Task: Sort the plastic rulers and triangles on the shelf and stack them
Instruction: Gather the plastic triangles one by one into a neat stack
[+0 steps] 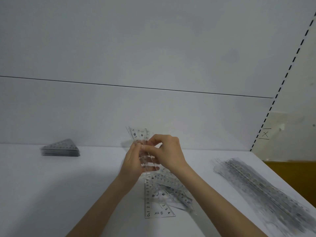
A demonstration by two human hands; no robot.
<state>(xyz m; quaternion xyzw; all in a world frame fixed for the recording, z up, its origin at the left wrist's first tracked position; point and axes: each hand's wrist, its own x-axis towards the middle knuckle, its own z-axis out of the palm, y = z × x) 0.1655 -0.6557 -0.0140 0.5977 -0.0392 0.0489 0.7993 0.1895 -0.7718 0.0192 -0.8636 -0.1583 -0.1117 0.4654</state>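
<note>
Far left on the white shelf [51,194], stacked triangles [60,148]; at right, long heap of rulers [263,190]; loose clear pieces [159,197] overlapping just below the hands. Between both hands, raised above the shelf, upright clear bundle [141,136]. Round it, left hand [135,161] curled; right hand [168,152] pinching its middle.

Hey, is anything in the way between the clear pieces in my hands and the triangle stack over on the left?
Nothing visible. Between the held pieces and the triangle stack there is only bare shelf. The loose pile lies nearer you, off that path.
</note>
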